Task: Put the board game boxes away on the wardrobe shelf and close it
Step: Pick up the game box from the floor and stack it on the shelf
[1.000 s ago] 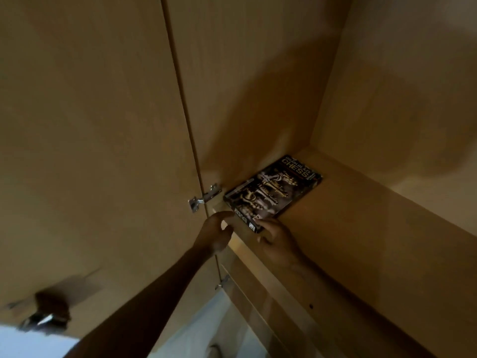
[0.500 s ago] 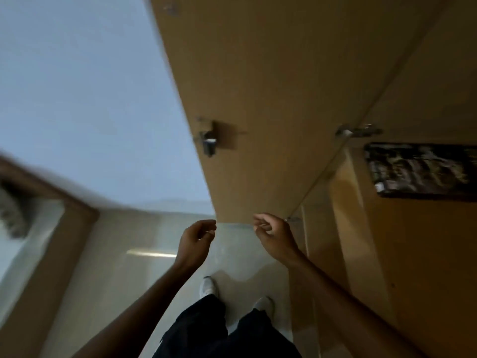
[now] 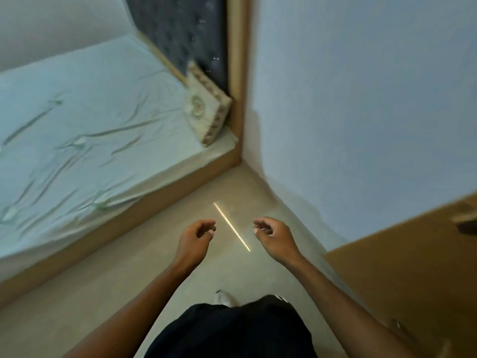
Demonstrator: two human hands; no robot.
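my black trousers (image 3: 232, 329) and one pale shoe (image 3: 224, 297) fill the bottom edge. both my hands hang empty over the beige floor (image 3: 144, 257): left hand (image 3: 193, 241) and right hand (image 3: 275, 237), fingers loosely curled, gripping nothing. a second ago they touched the chess box on the shelf; now box and shelf are out of view, only the wardrobe door (image 3: 402, 270) at right. beyond, the bed (image 3: 85, 125) and its cushion (image 3: 206, 109).
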